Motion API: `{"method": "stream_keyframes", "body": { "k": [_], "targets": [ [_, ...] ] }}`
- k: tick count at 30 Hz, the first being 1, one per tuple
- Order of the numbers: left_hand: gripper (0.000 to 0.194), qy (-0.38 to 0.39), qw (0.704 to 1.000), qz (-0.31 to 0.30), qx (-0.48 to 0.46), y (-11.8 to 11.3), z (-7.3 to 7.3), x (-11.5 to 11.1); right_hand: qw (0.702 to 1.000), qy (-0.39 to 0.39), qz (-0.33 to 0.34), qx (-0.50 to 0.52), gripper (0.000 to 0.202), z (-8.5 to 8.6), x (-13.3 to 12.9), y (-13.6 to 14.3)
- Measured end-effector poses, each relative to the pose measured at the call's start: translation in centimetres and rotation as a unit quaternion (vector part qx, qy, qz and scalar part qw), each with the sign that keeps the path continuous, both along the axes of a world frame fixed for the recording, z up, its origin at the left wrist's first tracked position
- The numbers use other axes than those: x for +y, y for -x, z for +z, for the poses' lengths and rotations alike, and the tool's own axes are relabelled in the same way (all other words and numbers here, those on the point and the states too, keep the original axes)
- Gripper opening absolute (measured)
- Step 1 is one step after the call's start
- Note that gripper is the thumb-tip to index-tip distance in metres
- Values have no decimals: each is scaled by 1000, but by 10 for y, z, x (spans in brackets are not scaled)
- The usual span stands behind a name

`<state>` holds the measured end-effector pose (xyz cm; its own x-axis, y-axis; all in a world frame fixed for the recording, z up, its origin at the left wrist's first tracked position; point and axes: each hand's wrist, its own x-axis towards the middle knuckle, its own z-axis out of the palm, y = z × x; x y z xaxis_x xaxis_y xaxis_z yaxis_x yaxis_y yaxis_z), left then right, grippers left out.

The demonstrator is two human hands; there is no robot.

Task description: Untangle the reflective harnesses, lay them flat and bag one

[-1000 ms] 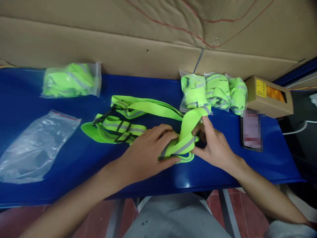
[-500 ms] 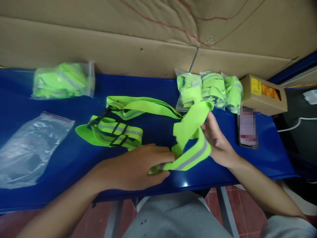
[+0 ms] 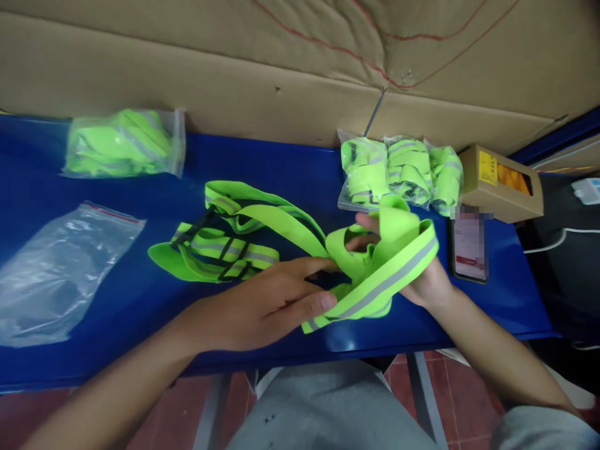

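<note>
A neon yellow-green reflective strap (image 3: pixel 389 278) with a grey stripe lies in loops between my hands. My left hand (image 3: pixel 276 306) pinches its lower left end, thumb on top. My right hand (image 3: pixel 429 284) is inside the loops on the right, with the strap wrapped over it; some fingertips show behind the band and the rest are covered. From the loops the strap runs left along the table to a folded part with black slider buckles (image 3: pixel 239 259), lying just beyond my left hand.
On the blue table (image 3: pixel 197 325), a clear zip bag (image 3: pixel 70 269) lies flat at left. A filled bag of straps (image 3: pixel 122 144) is behind it. Several more filled bags (image 3: pixel 365 172) stand at the back right, beside a cardboard box (image 3: pixel 497 181) and a phone (image 3: pixel 469 244). A cardboard wall (image 3: pixel 210 94) closes the back.
My right hand has turned and gone deeper into the strap, which now loops over it in more layers. The left hand's thumb has shifted on the strap. The view has shifted slightly.
</note>
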<state>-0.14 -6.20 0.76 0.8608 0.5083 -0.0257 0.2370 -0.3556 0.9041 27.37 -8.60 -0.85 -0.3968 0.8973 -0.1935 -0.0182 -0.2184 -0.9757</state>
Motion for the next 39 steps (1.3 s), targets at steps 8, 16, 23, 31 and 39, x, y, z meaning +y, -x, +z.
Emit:
{"method": "stream_keyframes", "body": {
  "k": [8,16,23,31,39],
  "targets": [
    [17,129,986,-11,-107,5,6,10,982,-151,-55,-103,60,-1,1,-12],
    [21,230,873,231,-364,7,5,27,989,-115,-5,-88,44,15,8,-36],
    [8,270,851,236,-383,12,9,26,984,-98,-134,-64,38,10,9,-32],
    [24,280,861,246,-348,18,13,25,947,-149,-263,-109,31,6,7,-21],
    [27,180,758,399,-484,22,11,45,951,-149,-265,-50,38,12,8,-19]
  ]
}}
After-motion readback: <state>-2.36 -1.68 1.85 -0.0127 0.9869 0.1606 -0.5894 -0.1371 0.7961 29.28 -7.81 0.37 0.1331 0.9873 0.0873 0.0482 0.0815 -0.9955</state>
